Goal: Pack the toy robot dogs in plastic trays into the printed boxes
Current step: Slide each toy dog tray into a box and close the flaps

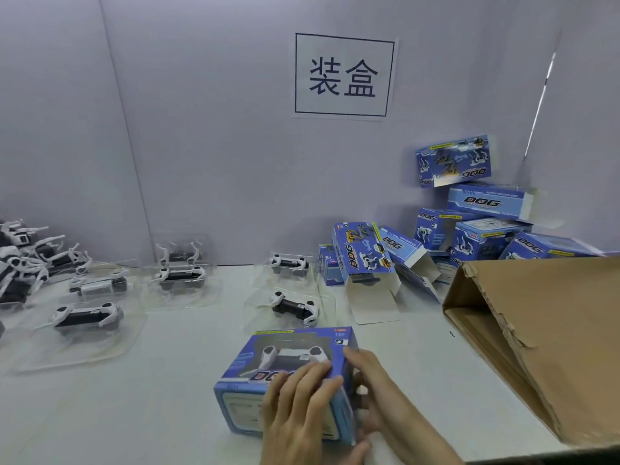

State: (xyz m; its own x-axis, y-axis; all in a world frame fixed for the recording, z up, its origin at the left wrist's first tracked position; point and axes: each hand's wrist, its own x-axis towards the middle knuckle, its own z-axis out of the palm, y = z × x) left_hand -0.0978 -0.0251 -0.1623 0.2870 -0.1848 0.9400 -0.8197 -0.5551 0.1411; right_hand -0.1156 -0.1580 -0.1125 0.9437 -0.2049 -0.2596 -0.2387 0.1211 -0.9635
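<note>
As you looked down at the tabletop [188, 347], loose toy dogs [20, 260] lay heaped at its far left edge. Beside them, dogs sat in clear plastic trays [87, 318], some near the wall, with two more trays [295, 307] nearer the middle.

Close to you stood the printed box [248, 360], with a white and black dog [295, 355] showing through its window. Your left hand [298, 411] lay over its top and near face, fingers spread and only slightly bent, the thumb hooked round the near right corner, so it held the box. Your right hand [379, 394] was at the box's right end, forefinger straight against the edge. Its other fingers were hidden, so whether it gripped anything cannot be told.

On the wall above hung a paper sign [344, 75]. Further right, an empty box [365, 260] stood with its flap open, in front of a jumbled pile of boxes [489, 229]. A brown cardboard carton [536, 330] lay on its side at the right edge.
</note>
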